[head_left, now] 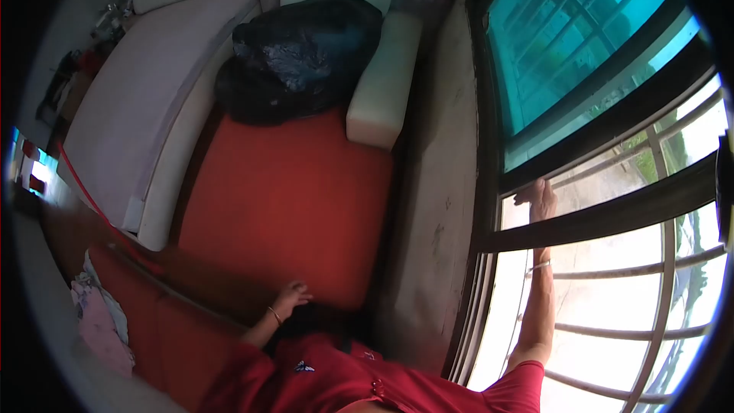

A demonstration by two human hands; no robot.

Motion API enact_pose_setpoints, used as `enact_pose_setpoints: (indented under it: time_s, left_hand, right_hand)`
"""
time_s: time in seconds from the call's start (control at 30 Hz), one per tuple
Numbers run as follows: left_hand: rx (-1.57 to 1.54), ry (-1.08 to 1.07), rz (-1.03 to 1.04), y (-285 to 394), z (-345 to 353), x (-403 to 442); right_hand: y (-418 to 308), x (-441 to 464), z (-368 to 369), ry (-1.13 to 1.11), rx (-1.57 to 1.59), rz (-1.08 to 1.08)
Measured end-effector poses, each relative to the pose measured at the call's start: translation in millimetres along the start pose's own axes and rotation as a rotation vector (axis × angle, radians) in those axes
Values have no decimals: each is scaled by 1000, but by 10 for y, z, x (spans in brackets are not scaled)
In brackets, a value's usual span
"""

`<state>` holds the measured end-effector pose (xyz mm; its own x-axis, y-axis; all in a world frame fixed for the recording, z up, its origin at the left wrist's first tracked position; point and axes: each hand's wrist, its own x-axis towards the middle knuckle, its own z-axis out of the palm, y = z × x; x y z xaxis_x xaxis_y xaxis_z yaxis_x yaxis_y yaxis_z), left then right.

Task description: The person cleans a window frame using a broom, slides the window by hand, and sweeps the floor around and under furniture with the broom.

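Note:
My right arm reaches up beside the window, passing behind a dark frame bar (pixel 604 219). Just under the lower edge of the dark-framed sash (pixel 612 118) with teal glass is my right hand (pixel 544 200). Its fingers bend to the left and lie close together in shadow; whatever they hold, if anything, does not show. My left hand (pixel 292 296) hovers low over the front of the red seat (pixel 283 199), fingers loosely apart and holding nothing. Each wrist wears a thin bracelet.
A large black plastic bag (pixel 302 57) rests at the back of the red seat, against a pale armrest (pixel 386 80). Curved metal bars (pixel 612 333) stand outside the window. Left are a long pale-topped piece of furniture (pixel 153 84) and a pinkish cloth (pixel 101 321).

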<state>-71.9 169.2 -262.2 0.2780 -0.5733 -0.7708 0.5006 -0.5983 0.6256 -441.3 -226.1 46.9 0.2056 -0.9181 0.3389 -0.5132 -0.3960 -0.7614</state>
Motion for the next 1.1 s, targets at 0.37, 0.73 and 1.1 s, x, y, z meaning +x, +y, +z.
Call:
enact_pose_setpoints:
  time_s: [0.37,0.73,1.1]
  left_hand:
    - [176,51,-167,-422,-627,156]
    - [1384,-3,866,-609,-1283,177]
    - [314,-241,385,-1275,-1424,848]
  right_hand:
    - [-33,-24,80,65,267,236]
    - [-789,-908,255,318,613,-231]
    - [-796,-637,684,823,410,-80]
